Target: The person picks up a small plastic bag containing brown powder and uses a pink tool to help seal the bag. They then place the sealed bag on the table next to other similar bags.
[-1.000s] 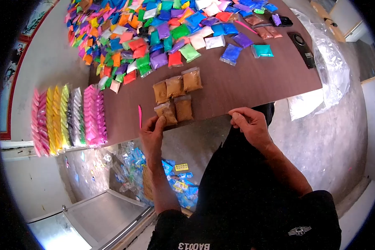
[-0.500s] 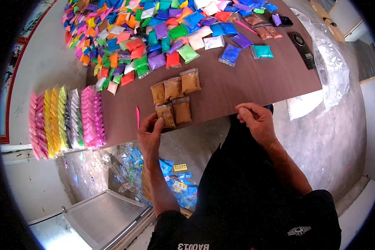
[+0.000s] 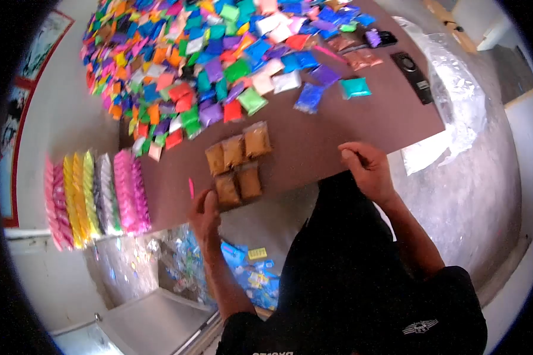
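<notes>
Several clear bags of brown clay lie in two rows near the table's front edge, among them a lower-left bag (image 3: 227, 189) and a lower-right bag (image 3: 249, 180). My left hand (image 3: 205, 218) is at the edge just left of the lower-left bag. Its thumb and forefinger are slightly apart with nothing visible between them; the image is blurred there. My right hand (image 3: 370, 173) hovers by the front edge further right, fingers curled in and thumb pressed to them, with nothing showing in it. A thin pink stick (image 3: 191, 188) lies beside my left hand.
A large heap of colourful clay bags (image 3: 213, 71) covers the back of the brown table (image 3: 320, 133). Strips of packed bags (image 3: 130, 192) stand at the left. A black device (image 3: 413, 77) lies at the right, near clear plastic sheeting (image 3: 456, 112). Blue packaging (image 3: 257, 281) lies below.
My left hand has come off the lower-left brown bag and sits slightly left of it. The view has shifted, so the table's contents appear lower and further left. My right hand stays curled.
</notes>
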Motion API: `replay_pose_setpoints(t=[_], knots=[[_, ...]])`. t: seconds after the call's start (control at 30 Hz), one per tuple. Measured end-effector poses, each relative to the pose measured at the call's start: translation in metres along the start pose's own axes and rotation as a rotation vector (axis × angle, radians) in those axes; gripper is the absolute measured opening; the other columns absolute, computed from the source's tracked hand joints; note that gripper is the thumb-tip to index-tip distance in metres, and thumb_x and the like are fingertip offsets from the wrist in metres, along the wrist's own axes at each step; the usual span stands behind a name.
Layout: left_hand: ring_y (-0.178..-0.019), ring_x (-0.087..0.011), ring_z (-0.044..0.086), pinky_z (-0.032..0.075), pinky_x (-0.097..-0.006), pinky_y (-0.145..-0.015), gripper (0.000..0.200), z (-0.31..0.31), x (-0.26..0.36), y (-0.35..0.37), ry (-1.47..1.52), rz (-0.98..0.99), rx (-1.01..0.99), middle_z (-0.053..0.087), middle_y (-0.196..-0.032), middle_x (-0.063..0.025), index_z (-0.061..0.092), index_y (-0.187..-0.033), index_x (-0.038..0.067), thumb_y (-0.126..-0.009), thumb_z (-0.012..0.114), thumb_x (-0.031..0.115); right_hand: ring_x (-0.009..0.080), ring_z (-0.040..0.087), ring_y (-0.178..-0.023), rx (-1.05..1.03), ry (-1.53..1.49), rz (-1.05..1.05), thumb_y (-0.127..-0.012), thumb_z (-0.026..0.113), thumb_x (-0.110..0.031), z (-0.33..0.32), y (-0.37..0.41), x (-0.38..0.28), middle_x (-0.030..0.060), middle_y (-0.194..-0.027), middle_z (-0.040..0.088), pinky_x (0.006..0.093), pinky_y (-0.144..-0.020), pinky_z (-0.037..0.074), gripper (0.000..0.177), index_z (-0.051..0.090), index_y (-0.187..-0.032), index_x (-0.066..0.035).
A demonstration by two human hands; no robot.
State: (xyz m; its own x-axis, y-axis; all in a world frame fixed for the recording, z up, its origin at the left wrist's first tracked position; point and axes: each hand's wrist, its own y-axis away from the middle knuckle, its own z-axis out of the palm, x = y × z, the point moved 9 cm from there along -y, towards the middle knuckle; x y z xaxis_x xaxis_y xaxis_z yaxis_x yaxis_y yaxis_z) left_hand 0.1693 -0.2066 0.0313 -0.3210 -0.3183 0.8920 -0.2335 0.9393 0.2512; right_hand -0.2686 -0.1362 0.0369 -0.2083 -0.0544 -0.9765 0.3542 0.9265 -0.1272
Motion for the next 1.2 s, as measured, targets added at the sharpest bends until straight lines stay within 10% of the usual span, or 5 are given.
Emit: replay_pose_setpoints(t=[0.27,0.33,0.47,0.83,1.2], knots=[[-0.063,-0.0042,0.049,0.037,-0.0202,-0.055,0.029,0.011,0.070,0.004,0.081,0.254,0.188,0.068,-0.088,-0.0011,0.073,-0.113,0.001,-0.097,0.075,0.026,0.0263,0.071,-0.075,0.205,0.301,-0.154,-0.095,0.071,-0.009,-0.061,-0.049,-0.021,0.0148,-0.090,0.073,0.0350,-0.065,0.055,0.010,0.075,-0.101,-0.002],[-0.070,-0.0059,0.056,0.045,-0.0211,-0.062,0.023,0.050,0.117,0.014,-0.023,0.623,0.052,0.069,-0.090,-0.0029,0.073,-0.112,0.001,-0.098,0.075,0.019,0.0299,0.071,-0.077,0.258,0.376,-0.209,-0.093,0.071,-0.008,-0.072,-0.061,-0.012,0.0148,-0.089,0.073,0.0380,-0.067,0.056,0.010,0.075,-0.100,-0.003],[-0.092,-0.0106,0.066,0.054,-0.0273,-0.080,0.022,0.150,0.167,0.023,-0.080,0.685,-0.200,0.073,-0.099,-0.0054,0.073,-0.112,-0.001,-0.097,0.074,0.015,0.0329,0.071,-0.078,0.322,0.468,-0.285,-0.092,0.071,-0.009,-0.081,-0.069,0.003,0.0150,-0.089,0.072,0.0410,-0.070,0.056,0.010,0.075,-0.099,-0.003],[-0.083,-0.0379,0.069,0.055,-0.0472,-0.071,0.022,0.360,0.253,-0.052,-0.560,1.244,-0.302,0.071,-0.095,-0.0198,0.071,-0.103,0.002,-0.092,0.071,0.021,0.0332,0.070,-0.081,0.300,0.354,-0.163,-0.091,0.072,-0.008,-0.084,-0.068,0.010,0.0150,-0.088,0.071,0.0419,-0.071,0.056,0.009,0.075,-0.098,-0.004],[-0.090,-0.0397,0.071,0.056,-0.0531,-0.075,0.016,0.436,0.261,-0.132,-0.967,1.207,-0.214,0.071,-0.101,-0.0136,0.067,-0.105,0.011,-0.092,0.067,0.021,0.0313,0.069,-0.072,0.300,0.307,-0.153,-0.087,0.074,-0.004,-0.090,-0.071,0.014,0.0140,-0.081,0.070,0.0394,-0.064,0.055,0.009,0.074,-0.096,-0.002]])
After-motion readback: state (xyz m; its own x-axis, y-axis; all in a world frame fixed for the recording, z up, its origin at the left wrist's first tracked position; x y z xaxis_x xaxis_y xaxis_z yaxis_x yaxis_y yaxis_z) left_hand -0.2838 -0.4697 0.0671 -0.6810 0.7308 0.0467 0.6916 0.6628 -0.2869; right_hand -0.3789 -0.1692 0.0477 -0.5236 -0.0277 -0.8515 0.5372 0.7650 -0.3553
